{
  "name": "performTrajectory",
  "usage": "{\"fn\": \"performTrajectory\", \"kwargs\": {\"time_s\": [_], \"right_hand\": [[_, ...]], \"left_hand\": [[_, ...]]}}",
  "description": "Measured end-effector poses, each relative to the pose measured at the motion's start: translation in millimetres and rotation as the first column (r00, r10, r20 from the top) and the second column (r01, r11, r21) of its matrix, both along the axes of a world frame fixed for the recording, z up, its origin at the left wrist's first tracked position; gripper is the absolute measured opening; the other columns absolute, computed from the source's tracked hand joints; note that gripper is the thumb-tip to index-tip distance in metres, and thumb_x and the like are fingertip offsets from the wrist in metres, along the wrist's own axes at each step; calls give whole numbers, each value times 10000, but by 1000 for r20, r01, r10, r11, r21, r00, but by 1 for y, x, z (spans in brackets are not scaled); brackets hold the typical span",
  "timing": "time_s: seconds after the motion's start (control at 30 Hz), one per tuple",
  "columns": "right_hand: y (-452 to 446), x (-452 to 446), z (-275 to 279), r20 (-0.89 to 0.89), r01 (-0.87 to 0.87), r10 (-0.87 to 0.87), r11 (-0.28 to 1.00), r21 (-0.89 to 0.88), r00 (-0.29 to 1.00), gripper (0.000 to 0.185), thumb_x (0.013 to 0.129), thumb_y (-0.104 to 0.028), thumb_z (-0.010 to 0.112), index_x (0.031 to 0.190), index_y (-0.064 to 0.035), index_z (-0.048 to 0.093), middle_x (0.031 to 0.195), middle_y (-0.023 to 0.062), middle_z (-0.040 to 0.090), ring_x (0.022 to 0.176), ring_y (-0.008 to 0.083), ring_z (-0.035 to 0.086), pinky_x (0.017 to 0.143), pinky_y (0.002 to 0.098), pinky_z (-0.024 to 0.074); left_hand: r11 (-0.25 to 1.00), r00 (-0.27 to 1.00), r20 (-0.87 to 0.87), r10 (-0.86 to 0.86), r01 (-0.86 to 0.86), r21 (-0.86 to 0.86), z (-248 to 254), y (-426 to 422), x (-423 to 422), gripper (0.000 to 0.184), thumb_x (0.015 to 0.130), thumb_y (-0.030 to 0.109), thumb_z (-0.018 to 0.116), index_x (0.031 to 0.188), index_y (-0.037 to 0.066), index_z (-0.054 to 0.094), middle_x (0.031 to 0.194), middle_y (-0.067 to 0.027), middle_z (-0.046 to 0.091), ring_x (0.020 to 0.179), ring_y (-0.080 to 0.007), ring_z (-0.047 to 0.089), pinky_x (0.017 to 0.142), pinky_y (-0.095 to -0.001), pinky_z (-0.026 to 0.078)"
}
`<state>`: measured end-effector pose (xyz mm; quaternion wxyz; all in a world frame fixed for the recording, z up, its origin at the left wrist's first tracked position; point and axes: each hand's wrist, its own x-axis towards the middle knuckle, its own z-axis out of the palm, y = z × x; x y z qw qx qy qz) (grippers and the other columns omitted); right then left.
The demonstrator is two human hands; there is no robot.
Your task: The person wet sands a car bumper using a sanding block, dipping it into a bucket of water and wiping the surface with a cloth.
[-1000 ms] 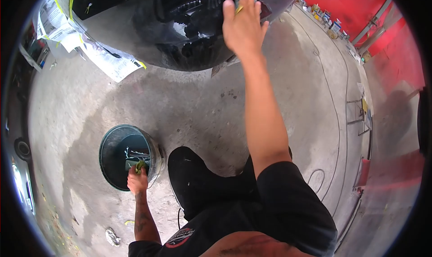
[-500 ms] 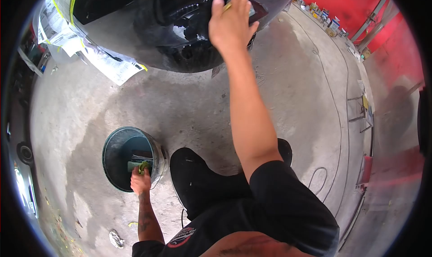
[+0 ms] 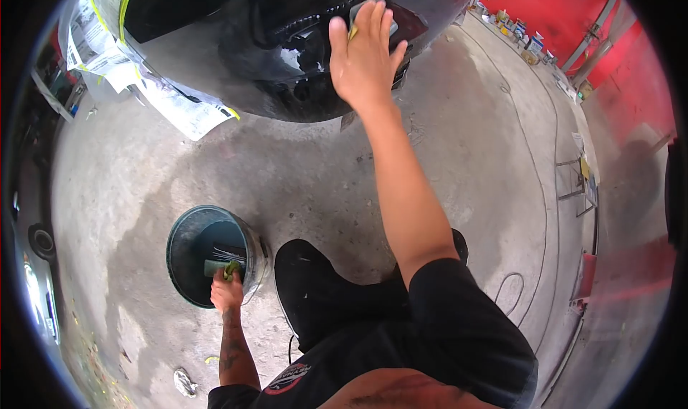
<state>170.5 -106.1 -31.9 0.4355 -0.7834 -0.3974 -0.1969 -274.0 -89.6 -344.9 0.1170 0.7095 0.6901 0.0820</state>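
Note:
My right hand lies with fingers spread against the glossy black car bumper. A grey patch shows by its fingertips, and a small yellow edge shows between thumb and index finger; what lies under the palm is hidden. My left hand reaches over the rim of the bucket, its fingers closed on a crumpled yellow-green cloth. Beside the cloth is a flat pale green piece. Several dark thin sheets stick up behind it inside the bucket.
Masking newspaper with yellow tape hangs from the car's left side. A hose or cable runs along the concrete floor at right. Cans and bottles line the red wall. A crumpled white scrap lies near my left arm.
The view has shifted slightly, so the bumper and bucket appear a little lower. My right hand has moved slightly over the bumper. My left hand stays at the bucket with the cloth.

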Motion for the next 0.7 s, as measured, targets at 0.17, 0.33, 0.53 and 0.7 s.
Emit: {"fn": "performTrajectory", "kwargs": {"time_s": [0.17, 0.33, 0.53, 0.7], "right_hand": [[20, 22, 21, -54, -11, 22, 981, 195, 998, 874, 1058, -594, 310, 1614, 56, 131, 1694, 273, 127, 1590, 387, 101, 1230, 646, 51], [13, -4, 9, -3, -92, 94, 984, 155, 996, 830, 1074, -527, 339, 1611, 64, 114, 1693, 289, 88, 1584, 415, 96, 1201, 703, 55], [28, 52, 97, 153, -101, 47, 925, 365, 987, 761, 1094, -506, 311, 1642, -11, 128, 1716, 227, 91, 1600, 352, 64, 1233, 631, 42], [20, 28, 37, 306, -116, 64, 981, 155, 950, 818, 1074, -479, 399, 1645, -6, 53, 1706, 260, 75, 1596, 383, 54, 1230, 635, 48]], "left_hand": [[1000, 1000, 2, -12, 12, 28, 4, -2, 2, 381, 871, 399, 710, 1159, 151, 730, 1109, -125, 746, 1000, -384, 712, 846, -509, 560], [999, 999, 27, -18, 17, 30, -2, 0, -2, 381, 866, 391, 706, 1154, 142, 726, 1121, -121, 741, 998, -386, 709, 842, -508, 561], [1000, 1000, -10, 0, 0, 3, 8, -1, 3, 377, 870, 380, 701, 1151, 130, 719, 1132, -113, 737, 1002, -385, 707, 838, -507, 562], [999, 999, 39, -30, 29, 29, 7, -3, 3, 368, 868, 377, 706, 1141, 130, 721, 1115, -115, 739, 992, -388, 710, 828, -512, 564]]}}
